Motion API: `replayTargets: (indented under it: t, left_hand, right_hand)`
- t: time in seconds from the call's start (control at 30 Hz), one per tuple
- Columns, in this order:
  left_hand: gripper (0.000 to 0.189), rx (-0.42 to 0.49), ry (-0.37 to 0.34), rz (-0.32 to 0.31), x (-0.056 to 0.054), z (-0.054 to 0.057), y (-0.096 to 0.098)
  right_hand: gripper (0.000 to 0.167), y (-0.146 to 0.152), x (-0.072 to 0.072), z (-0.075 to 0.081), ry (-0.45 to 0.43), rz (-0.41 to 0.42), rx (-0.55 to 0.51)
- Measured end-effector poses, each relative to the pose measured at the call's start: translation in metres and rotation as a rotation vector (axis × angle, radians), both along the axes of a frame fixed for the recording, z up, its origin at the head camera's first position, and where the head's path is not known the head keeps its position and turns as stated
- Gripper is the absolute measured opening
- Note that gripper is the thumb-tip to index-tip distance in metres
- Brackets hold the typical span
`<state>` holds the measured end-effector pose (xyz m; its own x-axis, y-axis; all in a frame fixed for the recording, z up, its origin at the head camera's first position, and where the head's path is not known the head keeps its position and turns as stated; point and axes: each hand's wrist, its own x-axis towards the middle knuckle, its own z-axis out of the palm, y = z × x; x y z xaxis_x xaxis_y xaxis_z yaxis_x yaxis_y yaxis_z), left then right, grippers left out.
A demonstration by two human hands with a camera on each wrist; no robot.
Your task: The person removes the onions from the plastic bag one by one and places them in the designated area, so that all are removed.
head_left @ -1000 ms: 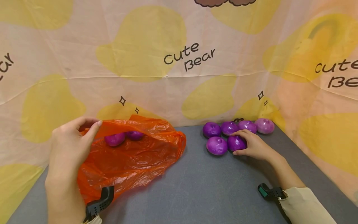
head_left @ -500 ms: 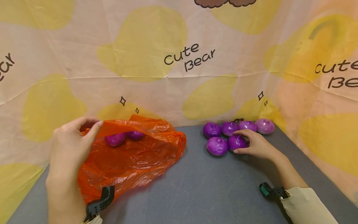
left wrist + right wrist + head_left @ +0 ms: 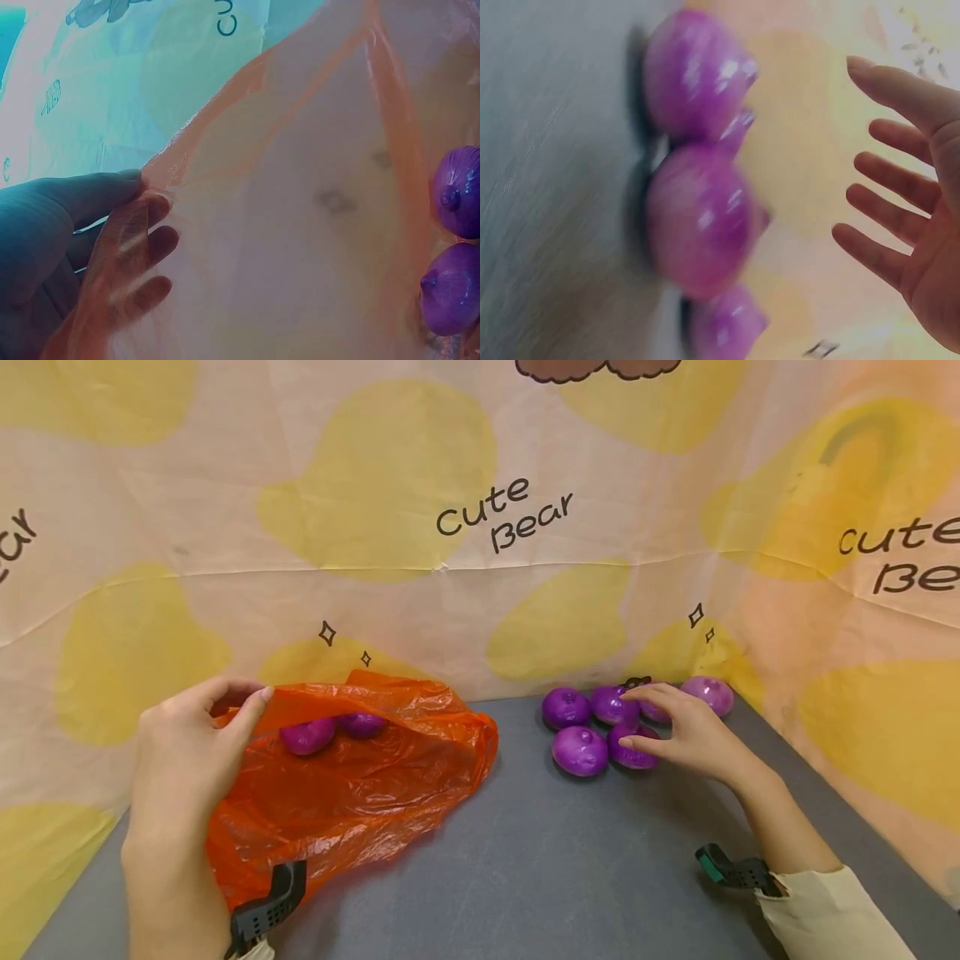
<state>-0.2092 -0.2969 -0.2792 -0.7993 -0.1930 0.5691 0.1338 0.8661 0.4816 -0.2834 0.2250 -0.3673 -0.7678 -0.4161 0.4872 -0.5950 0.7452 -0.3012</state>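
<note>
My left hand (image 3: 183, 768) pinches the upper edge of an orange plastic bag (image 3: 360, 802) between thumb and fingers, keeping its mouth raised. Inside the bag sit two purple onions (image 3: 309, 737), which also show at the right side of the left wrist view (image 3: 454, 289). On the right, my right hand (image 3: 705, 739) hovers over the front right purple onion (image 3: 628, 755) with thumb and fingers spread. In the right wrist view its fingers (image 3: 889, 176) stand apart from the onions (image 3: 701, 217), with nothing between them.
Another onion (image 3: 580, 751) lies just left in the front row. Several more onions (image 3: 566, 708) line the back edge of the grey table (image 3: 510, 860). A printed cloth (image 3: 405, 477) rises behind and along the right side.
My right hand has come off the front right onion, rising slightly with its fingers opening. That onion stays in its spot. The left hand and bag hold still.
</note>
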Motion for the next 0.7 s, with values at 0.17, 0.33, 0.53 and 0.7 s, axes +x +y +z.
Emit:
replayTargets:
  t: [0.17, 0.33, 0.53, 0.7]
  left_hand:
    - [0.023, -0.028, 0.011, 0.010, 0.002, -0.001, -0.001]
    - [0.021, -0.024, 0.021, -0.015, 0.001, -0.002, 0.001]
    - [0.020, -0.024, 0.032, -0.025, 0.002, -0.003, 0.004]
    - [0.020, -0.021, 0.022, -0.019, 0.004, -0.002, 0.004]
  right_hand:
    - [0.057, -0.021, 0.016, 0.018, 0.057, 0.086, -0.059]
    - [0.058, -0.040, 0.036, 0.031, 0.111, 0.152, -0.065]
    - [0.057, -0.062, 0.047, 0.036, 0.126, 0.240, -0.033]
    - [0.055, -0.084, 0.052, 0.040, 0.119, 0.294, -0.004]
